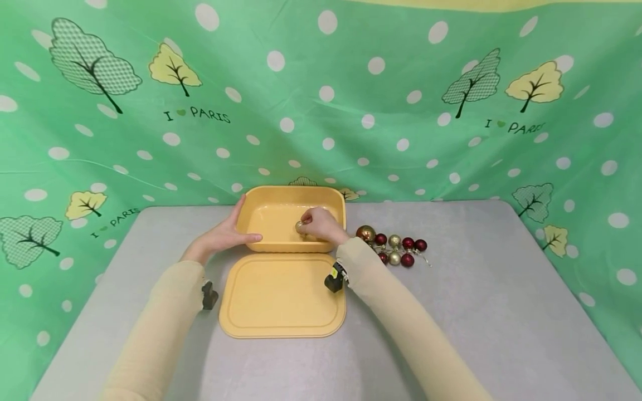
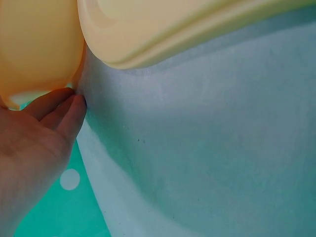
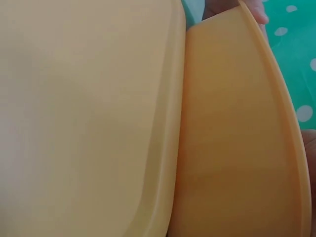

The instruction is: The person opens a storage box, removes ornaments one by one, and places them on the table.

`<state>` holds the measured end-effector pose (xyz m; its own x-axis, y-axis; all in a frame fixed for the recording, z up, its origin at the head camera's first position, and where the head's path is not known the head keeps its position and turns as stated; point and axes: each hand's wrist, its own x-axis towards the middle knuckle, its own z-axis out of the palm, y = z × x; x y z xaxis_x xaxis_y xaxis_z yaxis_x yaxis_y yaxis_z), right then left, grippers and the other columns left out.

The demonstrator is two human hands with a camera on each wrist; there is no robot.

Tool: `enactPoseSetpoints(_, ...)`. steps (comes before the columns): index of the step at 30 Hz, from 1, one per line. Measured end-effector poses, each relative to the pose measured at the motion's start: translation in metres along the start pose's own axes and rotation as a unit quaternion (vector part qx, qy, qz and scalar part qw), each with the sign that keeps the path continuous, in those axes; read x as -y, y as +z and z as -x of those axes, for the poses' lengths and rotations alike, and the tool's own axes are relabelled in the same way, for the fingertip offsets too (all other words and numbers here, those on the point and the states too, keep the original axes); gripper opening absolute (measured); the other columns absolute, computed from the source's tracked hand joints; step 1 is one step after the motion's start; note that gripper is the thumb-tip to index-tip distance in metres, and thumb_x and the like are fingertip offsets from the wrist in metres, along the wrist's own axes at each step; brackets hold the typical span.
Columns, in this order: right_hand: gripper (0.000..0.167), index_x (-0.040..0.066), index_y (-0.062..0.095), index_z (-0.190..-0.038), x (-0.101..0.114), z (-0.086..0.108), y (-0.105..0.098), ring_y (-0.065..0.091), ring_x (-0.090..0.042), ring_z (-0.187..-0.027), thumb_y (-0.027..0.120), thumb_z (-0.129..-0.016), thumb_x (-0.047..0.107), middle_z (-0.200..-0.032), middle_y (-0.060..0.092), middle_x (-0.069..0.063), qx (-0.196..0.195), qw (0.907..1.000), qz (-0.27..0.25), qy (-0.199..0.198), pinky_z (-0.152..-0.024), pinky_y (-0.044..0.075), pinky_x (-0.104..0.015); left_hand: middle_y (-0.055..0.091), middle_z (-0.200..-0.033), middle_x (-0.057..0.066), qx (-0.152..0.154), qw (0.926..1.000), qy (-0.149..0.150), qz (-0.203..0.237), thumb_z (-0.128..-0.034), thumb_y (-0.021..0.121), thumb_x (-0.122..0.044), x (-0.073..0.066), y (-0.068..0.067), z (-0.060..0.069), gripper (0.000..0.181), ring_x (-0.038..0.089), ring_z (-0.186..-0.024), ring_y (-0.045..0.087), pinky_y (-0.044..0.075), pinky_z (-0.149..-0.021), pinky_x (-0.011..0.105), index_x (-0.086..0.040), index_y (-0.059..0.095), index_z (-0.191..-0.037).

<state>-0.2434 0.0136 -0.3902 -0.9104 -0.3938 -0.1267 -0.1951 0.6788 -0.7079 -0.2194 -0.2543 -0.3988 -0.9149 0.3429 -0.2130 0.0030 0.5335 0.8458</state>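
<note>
A yellow plastic box (image 1: 291, 247) stands uncovered at the back of the table. My left hand (image 1: 218, 235) grips its left end, thumb over the front rim and fingers along the outer side; the left wrist view shows those fingers (image 2: 61, 116) against the box wall (image 2: 39, 44). Inside the box, my right hand (image 1: 322, 224) pinches a small gold bauble (image 1: 300, 225) low over the floor. In the right wrist view the box's front wall (image 3: 232, 123) hides most of that hand; only a sliver shows at the right edge.
A flat yellow lid (image 1: 283, 295) lies in front of the box. Right of the box sits a cluster of dark red and gold baubles (image 1: 394, 259), with one larger gold bauble (image 1: 365, 233). A green dotted cloth (image 1: 346, 111) hangs behind the grey table (image 1: 476, 312).
</note>
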Motion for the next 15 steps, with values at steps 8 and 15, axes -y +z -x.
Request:
enactPoseSetpoints(8, 0.021, 0.007, 0.069, -0.107, -0.0009, -0.0004, 0.0038, 0.056, -0.017, -0.078, 0.071, -0.087, 0.011, -0.090, 0.064, -0.005, 0.045, 0.9989, -0.002, -0.014, -0.070, 0.046, -0.027, -0.019, -0.157, 0.020, 0.000, 1.0000, -0.002, 0.003, -0.0843, 0.075, -0.025, -0.0018, 0.0002, -0.0001, 0.118, 0.045, -0.142, -0.006, 0.002, -0.111, 0.060, -0.022, -0.022, -0.152)
enactPoseSetpoints(15, 0.023, 0.003, 0.068, -0.106, -0.0023, -0.0007, 0.0038, 0.060, -0.017, -0.086, 0.072, -0.085, 0.011, -0.096, 0.066, -0.006, 0.057, 0.9982, -0.009, -0.017, -0.077, 0.048, -0.028, -0.019, -0.156, 0.021, -0.002, 1.0000, 0.003, 0.003, -0.0849, 0.075, -0.023, 0.0018, 0.0005, -0.0019, 0.117, 0.045, -0.141, -0.005, 0.003, -0.111, 0.061, -0.020, -0.022, -0.152)
